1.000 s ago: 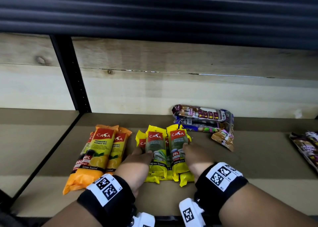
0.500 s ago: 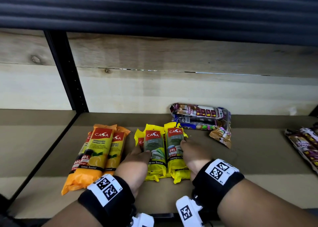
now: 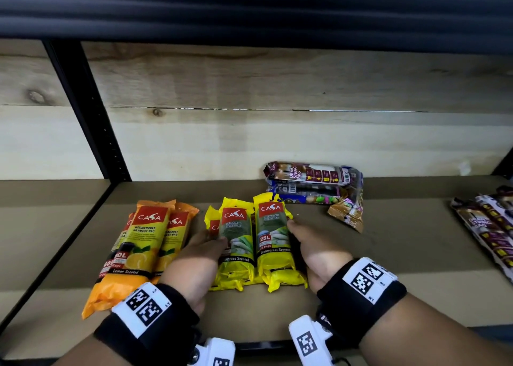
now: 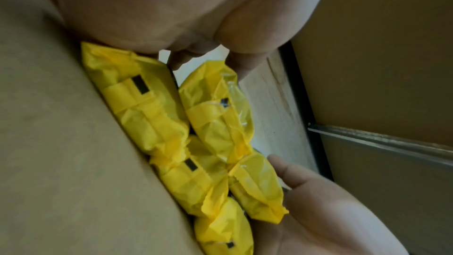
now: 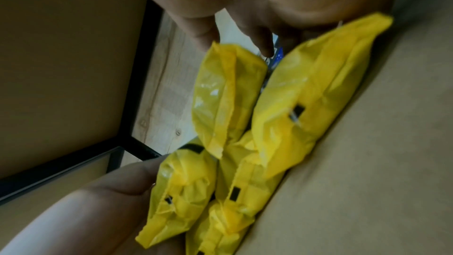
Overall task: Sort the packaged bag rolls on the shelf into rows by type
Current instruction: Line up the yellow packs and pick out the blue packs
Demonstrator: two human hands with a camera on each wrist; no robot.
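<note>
While both hands flank one pile, the shelf reads as follows.
Left hand (image 3: 195, 260): pressed against the left side of the yellow lemongrass-scented packs (image 3: 254, 243); thumb lies on the top left pack, the other fingers are hidden behind the pile, so their spread cannot be told.
Right hand (image 3: 315, 250): against the right side of the same pile, fingers loosely extended and slightly apart in the right wrist view, tips touching the top packs.
Yellow pack count: two on top, side by side and lengthwise; at least three more ends beneath in the wrist views.
Orange lemon-scented packs (image 3: 144, 243): three visible, overlapped, just left of the left hand.
Draw string bag packs (image 3: 313, 184): a mixed heap behind the yellow pile; count unclear.
Far-right packs (image 3: 488, 227): at least two, well apart.
Shelf board (image 3: 388, 254): brown, carries everything.
</note>
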